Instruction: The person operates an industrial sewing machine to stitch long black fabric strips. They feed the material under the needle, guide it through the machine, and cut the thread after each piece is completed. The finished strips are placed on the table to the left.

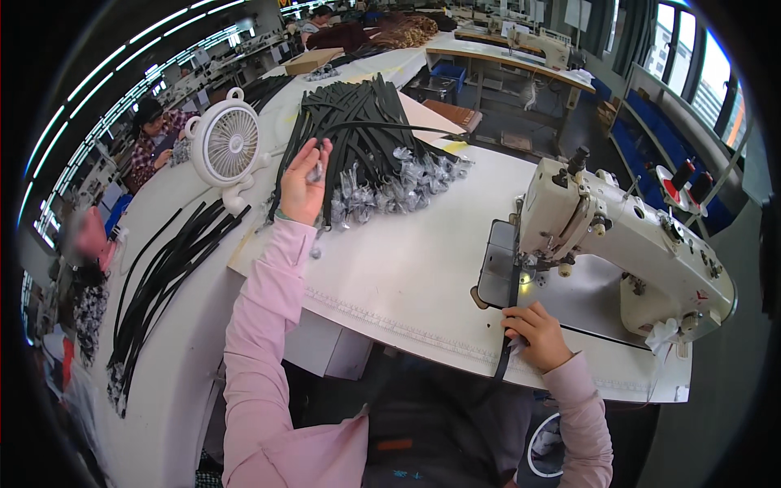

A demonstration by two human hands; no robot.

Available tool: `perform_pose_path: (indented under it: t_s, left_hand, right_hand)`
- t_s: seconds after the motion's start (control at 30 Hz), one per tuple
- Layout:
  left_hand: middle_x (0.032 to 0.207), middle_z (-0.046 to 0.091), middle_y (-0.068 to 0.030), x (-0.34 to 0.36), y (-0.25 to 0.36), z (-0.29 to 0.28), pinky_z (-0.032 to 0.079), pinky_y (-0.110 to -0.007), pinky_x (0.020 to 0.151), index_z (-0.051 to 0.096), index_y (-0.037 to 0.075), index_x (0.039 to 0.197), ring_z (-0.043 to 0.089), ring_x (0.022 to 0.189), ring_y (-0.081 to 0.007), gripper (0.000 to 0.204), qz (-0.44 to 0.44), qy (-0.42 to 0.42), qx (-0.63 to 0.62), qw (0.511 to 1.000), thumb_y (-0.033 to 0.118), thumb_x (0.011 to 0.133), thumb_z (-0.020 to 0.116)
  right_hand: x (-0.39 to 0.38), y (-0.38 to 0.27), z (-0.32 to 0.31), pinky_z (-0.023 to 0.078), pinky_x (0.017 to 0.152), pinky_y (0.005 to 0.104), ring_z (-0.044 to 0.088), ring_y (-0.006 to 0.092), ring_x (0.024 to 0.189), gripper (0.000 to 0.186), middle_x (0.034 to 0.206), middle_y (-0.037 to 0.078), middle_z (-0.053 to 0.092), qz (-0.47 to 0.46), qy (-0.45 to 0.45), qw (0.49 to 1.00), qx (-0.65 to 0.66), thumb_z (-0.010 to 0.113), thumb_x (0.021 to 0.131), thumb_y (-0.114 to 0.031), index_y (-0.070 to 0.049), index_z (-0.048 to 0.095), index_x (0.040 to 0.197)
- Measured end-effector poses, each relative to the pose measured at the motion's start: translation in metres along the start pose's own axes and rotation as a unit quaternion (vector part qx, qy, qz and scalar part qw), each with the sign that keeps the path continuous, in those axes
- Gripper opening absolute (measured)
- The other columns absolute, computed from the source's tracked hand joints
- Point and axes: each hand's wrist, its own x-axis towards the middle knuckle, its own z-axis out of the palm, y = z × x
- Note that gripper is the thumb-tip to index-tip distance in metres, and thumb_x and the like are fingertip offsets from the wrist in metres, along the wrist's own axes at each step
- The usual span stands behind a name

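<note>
My right hand (537, 335) is closed on a black strap (503, 358) at the front of a white sewing machine (626, 236). This strap runs from the lit needle area over the table edge, and a bit of clear plastic shows under my fingers. My left hand (303, 185) is raised beside a heap of black straps (346, 114), its fingers curled around a small piece wrapped in clear plastic (315, 172). Whether a strap hangs from that piece, I cannot tell. Plastic-wrapped ends (374, 193) bunch along the near side of the heap.
A white fan (229, 142) stands left of the heap. More black straps (163, 285) lie along the left table. A measuring tape strip (399, 327) runs near the front edge of the white table (399, 272). Thread spools (691, 180) stand behind the machine. Another person (154, 138) sits far left.
</note>
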Motion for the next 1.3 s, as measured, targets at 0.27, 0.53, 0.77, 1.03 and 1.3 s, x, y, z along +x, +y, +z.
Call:
perform_pose_path:
  t_s: [0.27, 0.53, 0.77, 1.03, 1.3]
  left_hand:
    - [0.126, 0.038, -0.0281, -0.075, 0.357, -0.19, 0.042, -0.04, 0.094, 0.027, -0.013, 0.125, 0.044, 0.115, -0.0375, 0.067, 0.415, 0.111, -0.042, 0.902, 0.037, 0.084, 0.044]
    - [0.127, 0.04, -0.0165, -0.134, 0.319, -0.236, 0.04, -0.041, 0.093, 0.021, 0.004, 0.132, 0.043, 0.116, -0.0306, 0.058, 0.329, 0.344, 0.024, 0.879, 0.029, 0.086, 0.047]
    - [0.1, 0.059, -0.0091, -0.113, 0.065, -0.047, 0.042, -0.03, 0.088, 0.049, 0.001, 0.117, 0.056, 0.092, -0.0169, 0.031, -0.103, -0.12, 0.39, 0.907, 0.011, 0.088, 0.049]
    - [0.099, 0.06, -0.0082, -0.163, -0.141, 0.078, 0.046, -0.033, 0.079, 0.062, 0.003, 0.094, 0.055, 0.093, -0.0248, 0.022, 0.117, -0.568, 0.57, 0.582, 0.012, 0.074, 0.063]
    - [0.092, 0.059, -0.0074, -0.154, -0.193, 0.088, 0.046, -0.033, 0.077, 0.062, 0.004, 0.091, 0.054, 0.09, -0.0244, 0.02, 0.215, -0.52, 0.582, 0.587, 0.01, 0.072, 0.062]
  right_hand:
    - [0.007, -0.008, 0.007, 0.047, 0.06, 0.0326, 0.053, 0.0228, 0.073, 0.022, 0.093, 0.003, 0.06, -0.012, 0.007, 1.0, 0.012, 0.068, 0.062, -0.002, -0.006, 0.061, 0.083]
    - [0.002, -0.008, 0.003, 0.047, 0.058, 0.0325, 0.053, 0.0226, 0.072, 0.022, 0.092, 0.004, 0.06, -0.013, 0.014, 1.0, -0.005, 0.068, 0.062, -0.001, -0.006, 0.06, 0.082]
    - [-0.001, -0.001, -0.003, 0.049, 0.063, 0.0319, 0.054, 0.0215, 0.079, 0.018, 0.096, 0.004, 0.059, -0.016, -0.021, 1.0, 0.008, 0.066, 0.068, -0.006, -0.007, 0.06, 0.085]
    - [-0.01, 0.003, -0.003, 0.049, 0.068, 0.0308, 0.053, 0.0213, 0.083, 0.022, 0.097, 0.003, 0.059, -0.032, -0.031, 0.999, 0.011, 0.066, 0.062, -0.004, -0.006, 0.06, 0.083]
    - [-0.009, 0.003, 0.0, 0.049, 0.066, 0.03, 0.052, 0.0207, 0.082, 0.023, 0.096, 0.003, 0.058, -0.037, -0.021, 0.999, 0.022, 0.066, 0.061, -0.005, -0.007, 0.059, 0.082]
